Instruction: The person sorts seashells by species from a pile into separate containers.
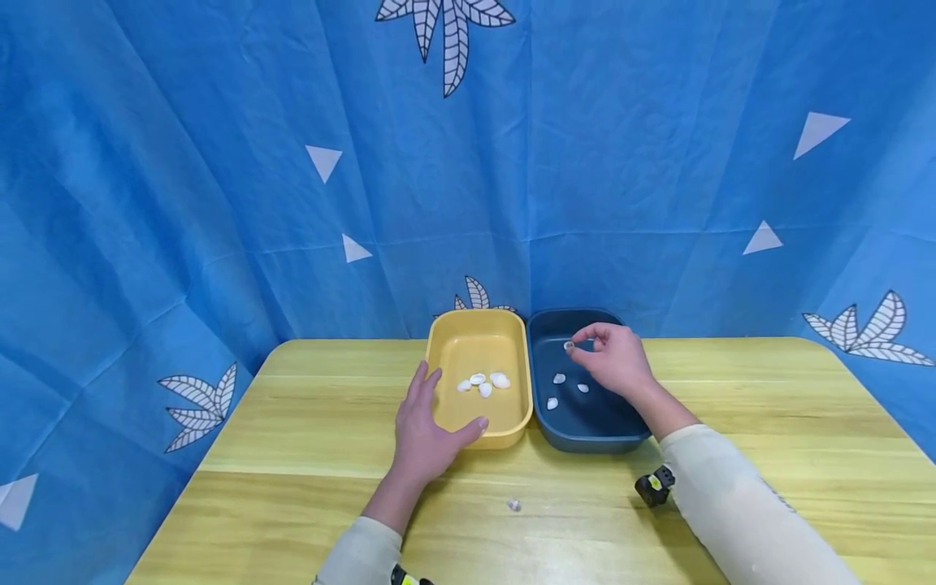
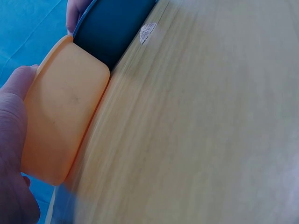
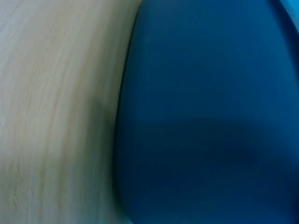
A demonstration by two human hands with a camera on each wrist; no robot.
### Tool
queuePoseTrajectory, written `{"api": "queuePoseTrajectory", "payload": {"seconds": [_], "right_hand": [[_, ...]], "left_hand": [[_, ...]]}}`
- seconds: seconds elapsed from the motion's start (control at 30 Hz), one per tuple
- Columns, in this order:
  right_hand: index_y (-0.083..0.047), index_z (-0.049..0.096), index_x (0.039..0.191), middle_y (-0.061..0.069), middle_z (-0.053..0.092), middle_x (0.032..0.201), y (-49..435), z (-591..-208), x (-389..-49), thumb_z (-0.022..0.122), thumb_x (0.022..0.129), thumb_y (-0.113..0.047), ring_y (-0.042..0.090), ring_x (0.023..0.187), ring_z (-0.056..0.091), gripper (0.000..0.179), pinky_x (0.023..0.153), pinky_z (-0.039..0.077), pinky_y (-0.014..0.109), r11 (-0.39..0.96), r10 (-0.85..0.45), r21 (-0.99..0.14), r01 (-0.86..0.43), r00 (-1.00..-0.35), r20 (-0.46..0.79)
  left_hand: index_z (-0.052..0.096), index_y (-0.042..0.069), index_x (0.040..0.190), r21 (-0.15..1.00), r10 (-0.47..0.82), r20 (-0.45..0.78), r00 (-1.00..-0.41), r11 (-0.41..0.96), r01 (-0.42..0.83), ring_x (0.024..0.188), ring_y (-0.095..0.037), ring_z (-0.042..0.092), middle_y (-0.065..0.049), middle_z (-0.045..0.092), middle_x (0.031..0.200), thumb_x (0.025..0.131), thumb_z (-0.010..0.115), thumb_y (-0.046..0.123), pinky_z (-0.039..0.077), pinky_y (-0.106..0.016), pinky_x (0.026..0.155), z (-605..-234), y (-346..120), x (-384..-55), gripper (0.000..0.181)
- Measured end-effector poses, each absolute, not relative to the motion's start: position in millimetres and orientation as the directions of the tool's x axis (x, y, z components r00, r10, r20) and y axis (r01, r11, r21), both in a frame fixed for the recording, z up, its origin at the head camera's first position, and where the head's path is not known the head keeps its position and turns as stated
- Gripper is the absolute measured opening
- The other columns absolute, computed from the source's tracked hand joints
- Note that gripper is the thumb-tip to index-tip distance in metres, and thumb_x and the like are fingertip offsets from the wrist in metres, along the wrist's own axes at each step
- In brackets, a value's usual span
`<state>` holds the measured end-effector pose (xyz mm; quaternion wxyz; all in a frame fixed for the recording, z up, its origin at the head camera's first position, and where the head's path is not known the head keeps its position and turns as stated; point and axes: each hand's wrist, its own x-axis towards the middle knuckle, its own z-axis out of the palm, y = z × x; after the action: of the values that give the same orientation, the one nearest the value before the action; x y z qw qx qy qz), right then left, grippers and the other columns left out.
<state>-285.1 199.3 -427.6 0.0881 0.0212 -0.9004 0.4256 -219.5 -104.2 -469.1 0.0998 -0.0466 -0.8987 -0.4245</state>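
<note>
My left hand rests at the near left corner of a yellow plastic tub, fingers spread along its side and thumb over the front rim. Several white seashells lie on the tub's floor. Over the far part of a dark blue tub, my right hand pinches a small white seashell between thumb and fingertips. Below it, three white seashells are scattered on the blue tub's floor. The right wrist view has only the outside of the blue tub, with the hand out of frame.
Both tubs stand side by side near the back edge of a wooden table. A small pale seashell lies on the wood in front of them. Directly behind hangs a blue patterned curtain.
</note>
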Motion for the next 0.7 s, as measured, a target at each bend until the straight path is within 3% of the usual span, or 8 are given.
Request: {"api": "queuePoseTrajectory", "payload": {"seconds": [0.7], "right_hand": [[-0.003, 0.072, 0.103, 0.002, 0.04, 0.055, 199, -442, -290, 0.075, 0.089, -0.019, 0.023, 0.048, 0.043, 0.022, 0.048, 0.034, 0.033, 0.667, 0.037, -0.735, -0.122, -0.98, 0.197]], "left_hand": [[0.04, 0.016, 0.153, 0.754, 0.001, 0.238, -0.971, 0.63, 0.186, 0.145, -0.034, 0.024, 0.007, 0.015, 0.165, 0.071, 0.083, 0.059, 0.027, -0.062, 0.109, -476, -106, -221, 0.103]]}}
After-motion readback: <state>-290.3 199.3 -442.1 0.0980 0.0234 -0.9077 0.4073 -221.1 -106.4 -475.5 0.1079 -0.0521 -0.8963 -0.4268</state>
